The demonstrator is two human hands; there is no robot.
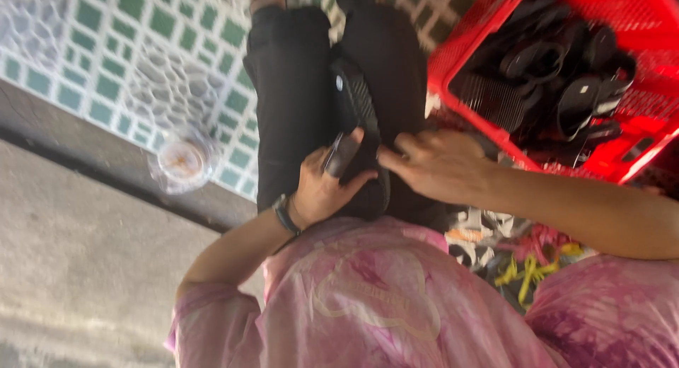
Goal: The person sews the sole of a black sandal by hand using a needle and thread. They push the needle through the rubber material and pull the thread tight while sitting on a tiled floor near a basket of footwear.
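Left hand [322, 187]: fingers wrapped around the black sandal [361, 127].
Right hand [431, 163]: pinched its edge.
Risk: the sandal might slip off the lap.

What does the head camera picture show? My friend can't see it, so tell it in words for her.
A person in a pink shirt holds a black sandal on their lap, left hand gripping it, right hand touching its edge. A red crate of more black sandals sits at upper right, a clear plastic cup on the floor at left.
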